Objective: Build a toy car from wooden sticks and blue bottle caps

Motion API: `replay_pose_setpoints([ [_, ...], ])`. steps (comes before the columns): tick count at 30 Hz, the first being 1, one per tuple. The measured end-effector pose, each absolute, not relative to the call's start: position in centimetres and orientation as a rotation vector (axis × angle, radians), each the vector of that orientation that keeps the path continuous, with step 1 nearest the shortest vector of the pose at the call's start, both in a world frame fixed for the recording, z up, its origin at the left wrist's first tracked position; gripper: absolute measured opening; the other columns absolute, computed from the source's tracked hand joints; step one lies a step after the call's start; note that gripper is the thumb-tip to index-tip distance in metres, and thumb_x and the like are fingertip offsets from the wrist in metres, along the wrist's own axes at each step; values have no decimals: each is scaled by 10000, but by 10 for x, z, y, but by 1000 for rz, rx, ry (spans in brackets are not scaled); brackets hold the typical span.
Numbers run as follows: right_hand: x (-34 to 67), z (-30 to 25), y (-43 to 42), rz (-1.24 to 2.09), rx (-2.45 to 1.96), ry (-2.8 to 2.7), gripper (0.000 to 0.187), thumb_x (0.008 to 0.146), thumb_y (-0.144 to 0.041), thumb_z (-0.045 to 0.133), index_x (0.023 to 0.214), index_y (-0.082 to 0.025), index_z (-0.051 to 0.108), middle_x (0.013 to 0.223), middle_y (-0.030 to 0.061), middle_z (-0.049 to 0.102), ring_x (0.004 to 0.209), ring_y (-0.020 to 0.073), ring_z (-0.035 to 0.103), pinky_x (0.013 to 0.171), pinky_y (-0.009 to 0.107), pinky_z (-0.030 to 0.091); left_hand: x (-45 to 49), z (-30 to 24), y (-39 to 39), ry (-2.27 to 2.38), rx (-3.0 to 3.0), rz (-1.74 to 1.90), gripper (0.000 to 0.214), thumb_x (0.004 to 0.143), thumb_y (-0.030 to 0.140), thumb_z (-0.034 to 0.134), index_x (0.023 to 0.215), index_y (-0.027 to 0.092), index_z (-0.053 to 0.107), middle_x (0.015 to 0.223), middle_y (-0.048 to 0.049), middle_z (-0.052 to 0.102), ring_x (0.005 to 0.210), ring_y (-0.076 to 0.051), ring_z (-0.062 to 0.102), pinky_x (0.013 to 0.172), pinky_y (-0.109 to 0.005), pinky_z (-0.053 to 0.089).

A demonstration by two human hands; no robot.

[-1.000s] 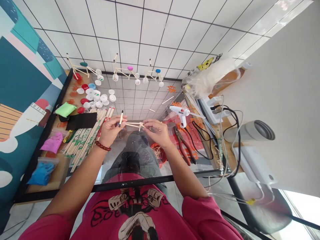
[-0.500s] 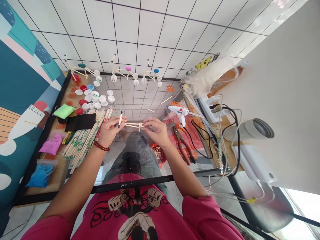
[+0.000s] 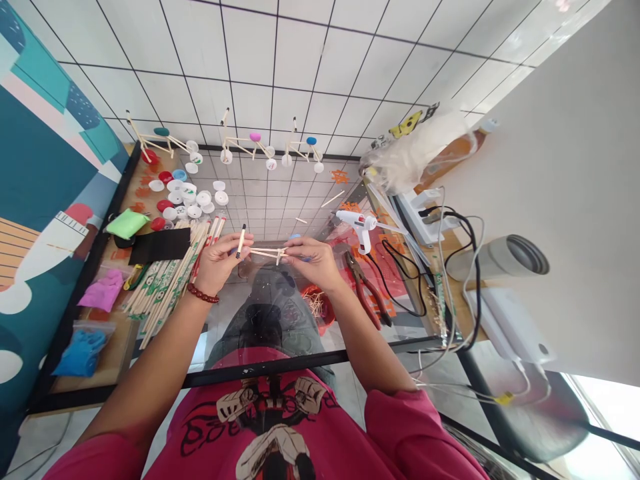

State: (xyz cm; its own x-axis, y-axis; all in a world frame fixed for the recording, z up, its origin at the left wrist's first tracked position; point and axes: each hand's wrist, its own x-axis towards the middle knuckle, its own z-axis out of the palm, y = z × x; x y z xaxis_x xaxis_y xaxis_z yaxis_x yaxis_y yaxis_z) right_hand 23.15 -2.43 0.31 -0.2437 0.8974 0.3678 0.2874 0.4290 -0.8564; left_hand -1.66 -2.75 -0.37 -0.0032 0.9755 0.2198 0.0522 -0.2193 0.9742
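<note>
Between my hands, above the glass tabletop, is a small frame of thin wooden sticks (image 3: 265, 252). At its left end stands a short crossbar with black tips (image 3: 241, 241). My left hand (image 3: 219, 260), with a beaded bracelet on the wrist, pinches the frame beside this crossbar. My right hand (image 3: 313, 260) is closed on the opposite end, where several stick pieces join. The fingertips hide part of the joints. Along the far edge stand three finished-looking little stick bicycles, one with a pink seat (image 3: 255, 137), one with a blue seat (image 3: 311, 141) and one with a green seat (image 3: 161, 132).
White and red bottle caps (image 3: 204, 198) lie at the back left, beside bundled chopsticks (image 3: 163, 283) and bags of coloured clay (image 3: 83, 350). On the right are a hot glue gun (image 3: 361, 227), pliers (image 3: 367, 287) and cables. A red bowl of stick pieces (image 3: 315, 303) shows near my right forearm.
Both hands stay nearly in place with the frame between them. The frame's right end has tilted very slightly; the view has shifted a little.
</note>
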Motion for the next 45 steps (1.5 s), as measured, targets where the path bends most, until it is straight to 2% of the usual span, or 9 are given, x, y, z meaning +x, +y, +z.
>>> replay_pose_setpoints([
  [11,228,5,-26,849,-1123,-1675,46,759,-270,851,804,-279,842,937,32,778,854,174,717,780,298,575,-15,1,-28,1140,1353,1364,171,759,386,826,863,251,842,1073,-90,792,1090,-280,710,945,-437,584],
  [14,228,6,-25,914,-1098,-1687,34,778,-272,832,810,-267,842,1009,53,802,933,199,748,821,311,586,-15,1,-28,1127,1356,1366,153,761,367,826,863,256,844,1066,-88,793,1089,-273,708,954,-431,578],
  [17,227,6,-24,932,-1058,-1705,28,789,-268,822,811,-266,839,972,55,812,936,205,760,879,328,587,-16,-1,-28,1120,1360,1361,151,768,349,826,887,259,846,1079,-87,792,1098,-267,705,958,-418,570],
  [24,226,4,-24,882,-1043,-1680,39,796,-287,821,819,-259,836,934,52,795,875,190,745,827,311,589,-17,-1,-28,1140,1384,1323,173,781,382,814,888,250,842,1100,-95,785,1087,-272,703,890,-412,592],
  [31,225,5,-25,916,-1085,-1646,83,773,-333,835,785,-253,815,950,62,805,887,203,745,807,332,595,-17,1,-28,1143,1381,1299,182,775,400,815,863,243,839,1098,-102,782,1093,-280,701,910,-418,581],
  [35,224,4,-26,950,-1091,-1601,141,744,-360,846,752,-235,782,905,54,804,823,195,728,763,318,587,-16,1,-29,1140,1390,1291,201,777,417,812,864,237,838,1101,-108,781,1100,-287,702,864,-403,592],
  [40,223,5,-28,990,-1180,-1511,260,685,-345,882,867,-199,768,777,17,753,667,143,634,678,280,549,-17,3,-29,1132,1387,1279,200,787,420,810,865,237,835,1111,-111,778,1100,-286,701,832,-394,598],
  [45,223,8,-29,1034,-1184,-1531,299,672,-328,888,910,-179,784,731,4,726,642,126,597,660,264,529,-19,7,-27,1143,1432,1262,221,805,434,791,882,231,833,1116,-113,774,1085,-291,702,752,-375,602],
])
